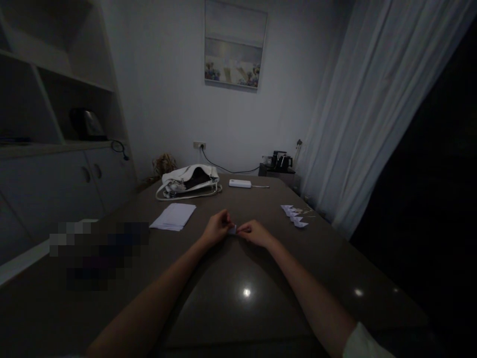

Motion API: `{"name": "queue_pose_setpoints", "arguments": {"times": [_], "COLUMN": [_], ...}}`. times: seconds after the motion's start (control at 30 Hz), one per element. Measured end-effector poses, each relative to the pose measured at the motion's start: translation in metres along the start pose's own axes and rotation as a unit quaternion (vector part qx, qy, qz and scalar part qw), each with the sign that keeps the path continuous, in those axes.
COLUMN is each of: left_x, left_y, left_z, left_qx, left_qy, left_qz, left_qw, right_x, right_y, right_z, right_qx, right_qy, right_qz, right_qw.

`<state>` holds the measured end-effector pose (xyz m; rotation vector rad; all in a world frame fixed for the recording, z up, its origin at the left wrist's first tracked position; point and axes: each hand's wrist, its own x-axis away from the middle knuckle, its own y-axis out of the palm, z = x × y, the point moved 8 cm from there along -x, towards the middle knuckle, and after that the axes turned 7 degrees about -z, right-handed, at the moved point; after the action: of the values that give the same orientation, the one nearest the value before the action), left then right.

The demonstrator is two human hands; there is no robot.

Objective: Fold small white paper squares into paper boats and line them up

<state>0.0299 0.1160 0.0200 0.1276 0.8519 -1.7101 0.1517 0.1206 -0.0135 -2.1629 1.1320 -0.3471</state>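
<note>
One small white paper is held low at the tabletop; whether it touches cannot be told. The left hand has its fingers clamped on the paper's left side; the right hand pinches the opposite edge, thumb and forefinger together. Gripping from both sides probably steadies so small a piece. Left of the fingers and a little beyond lies a stack of flat white sheets, edges uneven, seemingly set for the left hand's reach. Well to the right of the fingers, folded pieces with pointed corners lie close together, apparently grouped apart from the loose sheets. Farther out, ahead of the fingers, rests a smooth white device with a thin cord; left of it slumps a soft white bag, its dark mouth gaping. Under the fingers, the tabletop looks hard, dark and glossy.
</note>
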Motion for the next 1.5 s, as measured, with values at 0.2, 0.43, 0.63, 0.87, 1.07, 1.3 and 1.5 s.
{"name": "queue_pose_setpoints", "arguments": {"times": [0.2,0.43,0.63,0.87,1.07,1.3,1.5], "left_x": [0.001,-0.004,-0.006,-0.006,-0.004,-0.005,-0.004], "left_y": [0.003,-0.011,0.0,0.002,0.003,0.006,0.006], "left_z": [0.004,-0.004,-0.002,-0.004,-0.004,-0.007,-0.006], "left_qx": [0.036,0.147,0.202,0.181,0.183,0.207,0.208], "left_qy": [-0.007,-0.015,-0.019,-0.024,-0.033,-0.046,-0.038], "left_qz": [-0.005,0.041,-0.008,-0.015,-0.023,-0.028,-0.031], "left_qw": [0.999,0.988,0.979,0.983,0.982,0.977,0.977], "right_x": [-0.003,0.007,0.006,0.008,0.008,0.008,0.004], "right_y": [-0.002,-0.018,-0.014,-0.014,-0.013,-0.011,-0.01], "right_z": [0.011,-0.012,-0.018,-0.022,-0.026,-0.023,-0.016], "right_qx": [-0.019,-0.057,-0.033,-0.006,0.011,0.008,0.002], "right_qy": [0.024,-0.071,-0.077,-0.074,-0.087,-0.088,-0.081], "right_qz": [0.035,0.112,0.119,0.123,0.113,0.104,0.106], "right_qw": [0.999,0.99,0.989,0.99,0.99,0.991,0.991]}}
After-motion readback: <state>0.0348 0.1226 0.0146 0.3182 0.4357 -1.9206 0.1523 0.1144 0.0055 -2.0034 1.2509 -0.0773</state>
